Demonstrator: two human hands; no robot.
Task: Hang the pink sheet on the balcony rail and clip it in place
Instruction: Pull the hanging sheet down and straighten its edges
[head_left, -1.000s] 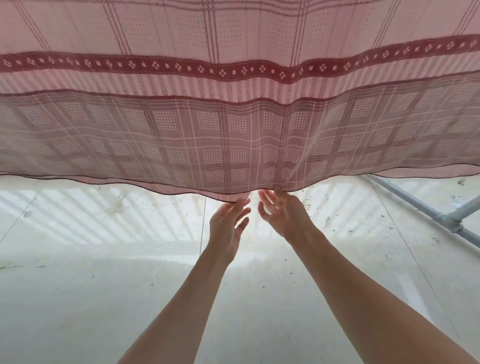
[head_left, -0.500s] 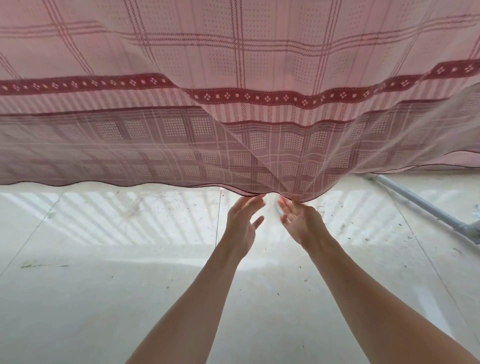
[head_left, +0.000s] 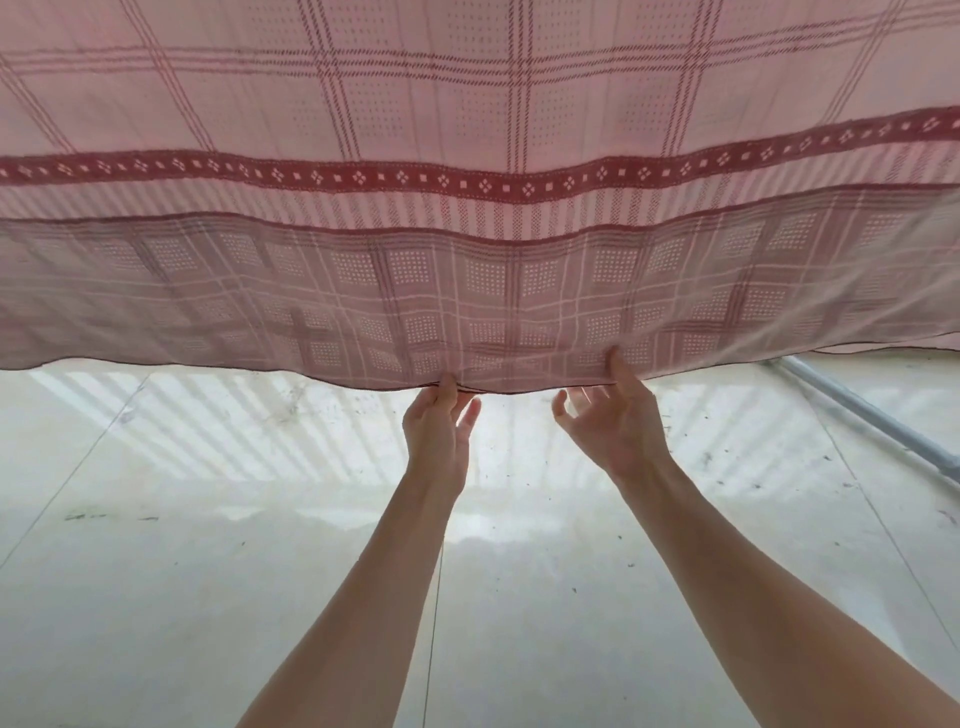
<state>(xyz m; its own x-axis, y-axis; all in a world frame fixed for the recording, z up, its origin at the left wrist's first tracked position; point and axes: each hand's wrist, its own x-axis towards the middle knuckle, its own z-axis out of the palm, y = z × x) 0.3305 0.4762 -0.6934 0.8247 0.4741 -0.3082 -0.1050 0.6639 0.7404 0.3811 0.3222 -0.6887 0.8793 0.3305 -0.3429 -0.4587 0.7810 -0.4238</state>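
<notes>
The pink sheet (head_left: 478, 291), checked with a dark red patterned band, hangs across the whole upper view, its doubled lower part ending in a hem just above my hands. My left hand (head_left: 439, 434) reaches up to the hem and pinches it, thumb on the front of the cloth. A little to the right, my right hand (head_left: 613, 423) holds the same hem with its thumb pressed on the front, while its other fingers spread loosely just below the edge. The rail that carries the sheet is hidden above it. No clip is in view.
Below the sheet lies a pale concrete floor (head_left: 260, 571) with striped shadows and a few dark specks. A grey metal pipe (head_left: 857, 410) runs diagonally along the floor at the right edge.
My hands have moved apart along the hem and now take hold of it. The slanting fold in the sheet's lower layer has flattened out.
</notes>
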